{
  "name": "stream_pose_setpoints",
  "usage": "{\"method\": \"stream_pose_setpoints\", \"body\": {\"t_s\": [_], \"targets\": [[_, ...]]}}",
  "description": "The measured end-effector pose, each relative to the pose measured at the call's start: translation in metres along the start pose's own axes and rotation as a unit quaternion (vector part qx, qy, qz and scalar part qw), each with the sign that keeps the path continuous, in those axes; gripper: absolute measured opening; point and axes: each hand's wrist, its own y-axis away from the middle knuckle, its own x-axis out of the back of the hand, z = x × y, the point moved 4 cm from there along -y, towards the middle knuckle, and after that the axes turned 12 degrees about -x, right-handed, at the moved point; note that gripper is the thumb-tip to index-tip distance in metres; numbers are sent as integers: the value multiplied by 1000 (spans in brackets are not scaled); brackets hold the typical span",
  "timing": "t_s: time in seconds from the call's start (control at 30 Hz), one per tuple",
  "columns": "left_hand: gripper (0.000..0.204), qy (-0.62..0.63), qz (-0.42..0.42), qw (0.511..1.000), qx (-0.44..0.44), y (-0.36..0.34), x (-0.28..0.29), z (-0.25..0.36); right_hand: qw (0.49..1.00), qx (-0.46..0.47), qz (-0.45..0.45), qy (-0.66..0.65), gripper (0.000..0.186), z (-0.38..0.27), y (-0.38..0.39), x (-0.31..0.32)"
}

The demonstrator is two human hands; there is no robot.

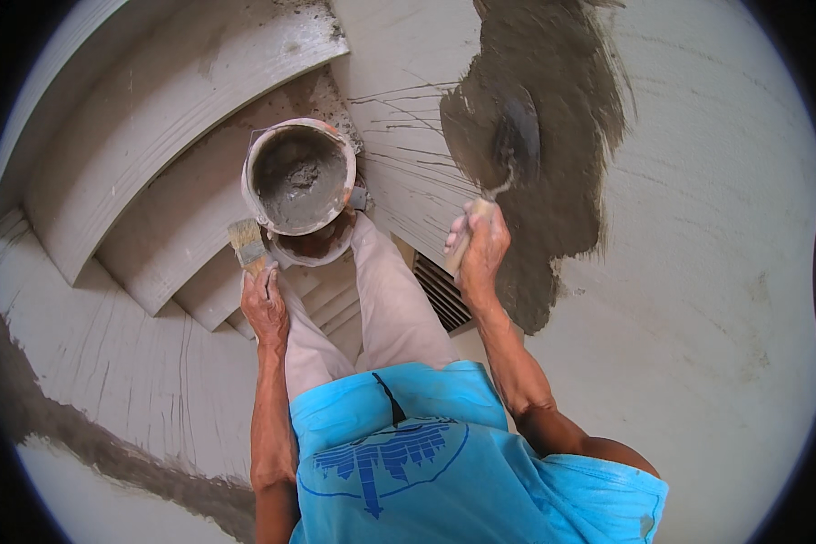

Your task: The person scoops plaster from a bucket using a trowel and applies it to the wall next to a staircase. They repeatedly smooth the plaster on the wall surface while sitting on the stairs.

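Observation:
My right hand (481,247) is closed round the wooden handle of a trowel (519,136). Its dark metal blade lies against a broad patch of wet grey mortar (576,118) on the pale wall to the right. In my left hand (265,308) is a flat paintbrush (246,242), gripped by its handle with the bristles upward. Just beyond the brush stands a round bucket (253,201) with a smeared pale rim, holding grey mortar (301,177). Part of a second container (331,247) shows beneath the bucket's near side.
Curved pale steps (154,172) descend at the left, with the bucket among them. A dark slatted grate (441,292) is beside my right leg. Thin dark drips streak the wall left of the mortar patch. Another dark mortar band (91,444) runs across the lower left wall.

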Motion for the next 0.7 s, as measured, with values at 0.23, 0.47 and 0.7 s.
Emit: {"method": "stream_pose_setpoints", "body": {"t_s": [0.23,0.47,0.7], "targets": [[19,8,2,1000,5,-1,4,2,1000,6,-17,20,18,-7,7,-8],[18,4,-4,1000,-2,0,5,0,998,50,-28,33,20,-33,-16,-18],[18,4,-2,1000,13,1,7,2,999,4,-13,-30,21,-11,14,-5]]}}
